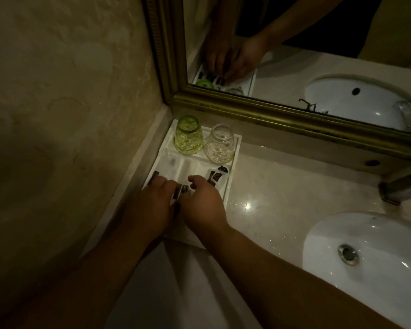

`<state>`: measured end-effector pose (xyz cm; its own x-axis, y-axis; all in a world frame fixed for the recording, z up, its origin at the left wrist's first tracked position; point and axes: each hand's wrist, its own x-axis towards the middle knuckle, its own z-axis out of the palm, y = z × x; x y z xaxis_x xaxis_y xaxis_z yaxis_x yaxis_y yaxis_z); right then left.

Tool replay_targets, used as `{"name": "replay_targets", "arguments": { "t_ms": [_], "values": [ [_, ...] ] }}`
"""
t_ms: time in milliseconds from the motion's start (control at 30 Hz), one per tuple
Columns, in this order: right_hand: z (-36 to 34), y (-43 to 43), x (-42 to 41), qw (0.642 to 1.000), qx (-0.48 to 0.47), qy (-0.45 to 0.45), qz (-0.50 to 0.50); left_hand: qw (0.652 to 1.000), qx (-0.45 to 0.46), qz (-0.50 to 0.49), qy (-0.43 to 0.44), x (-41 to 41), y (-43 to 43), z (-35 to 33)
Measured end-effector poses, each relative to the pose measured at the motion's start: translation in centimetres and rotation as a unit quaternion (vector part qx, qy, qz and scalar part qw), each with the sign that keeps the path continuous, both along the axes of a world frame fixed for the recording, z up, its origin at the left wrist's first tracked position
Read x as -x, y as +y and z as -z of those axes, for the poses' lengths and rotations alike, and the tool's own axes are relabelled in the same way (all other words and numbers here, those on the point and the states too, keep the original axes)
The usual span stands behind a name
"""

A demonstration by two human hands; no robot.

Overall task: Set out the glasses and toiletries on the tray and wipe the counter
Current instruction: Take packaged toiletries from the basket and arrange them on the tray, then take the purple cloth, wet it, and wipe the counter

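A white compartment tray [233, 167] sits in the counter's far left corner, against the wall. At its back stand a green glass [188, 135] and a clear glass [220, 144], both upside down. White toiletry packets with black print lie in the compartments; one [217, 175] shows at the right, another [155, 175] at the left edge. My left hand [152, 205] and my right hand [203, 205] rest side by side over the tray's front half, fingers pinching a packet [182, 189] between them. The front compartments are hidden under my hands.
A gold-framed mirror [271, 115] runs along the back and reflects the tray and hands. A white sink basin [365, 252] with a metal drain lies to the right, a tap [399, 188] behind it. The beige wall [69, 115] closes the left side. Glossy counter [271, 198] lies between tray and sink.
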<state>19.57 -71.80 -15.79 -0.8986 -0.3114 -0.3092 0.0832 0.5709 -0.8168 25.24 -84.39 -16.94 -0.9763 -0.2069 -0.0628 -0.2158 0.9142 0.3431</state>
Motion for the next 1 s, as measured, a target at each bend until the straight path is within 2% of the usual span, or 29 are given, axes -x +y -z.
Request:
{"name": "replay_targets", "arguments": {
  "t_ms": [100,200,367,667,800,933,1000],
  "values": [
    [-0.3,0.5,-0.5,0.998,0.028,0.029,-0.037,1.000,0.010,0.008,-0.004,-0.2,0.3,0.2],
    [-0.2,0.5,-0.5,0.995,0.026,-0.032,-0.086,0.999,-0.003,0.011,-0.035,-0.2,0.4,0.6],
    [0.2,0.8,0.2,0.992,0.016,-0.064,-0.105,0.998,0.003,0.001,-0.062,0.0,0.7,1.1],
    [-0.1,2.0,0.1,0.987,0.016,-0.036,-0.157,0.997,-0.012,-0.019,-0.069,0.0,1.1,0.1],
    [-2.3,6.1,0.0,0.980,0.001,0.121,-0.155,0.999,-0.029,-0.010,-0.013,0.6,3.1,-1.9],
    [-5.7,14.7,1.3,0.940,-0.114,0.286,-0.143,0.994,-0.028,0.070,0.084,2.9,9.7,-5.2],
    [-7.3,20.8,1.9,0.926,-0.166,0.319,-0.113,0.992,-0.036,0.101,0.073,5.0,14.9,-7.4]
  ]
}}
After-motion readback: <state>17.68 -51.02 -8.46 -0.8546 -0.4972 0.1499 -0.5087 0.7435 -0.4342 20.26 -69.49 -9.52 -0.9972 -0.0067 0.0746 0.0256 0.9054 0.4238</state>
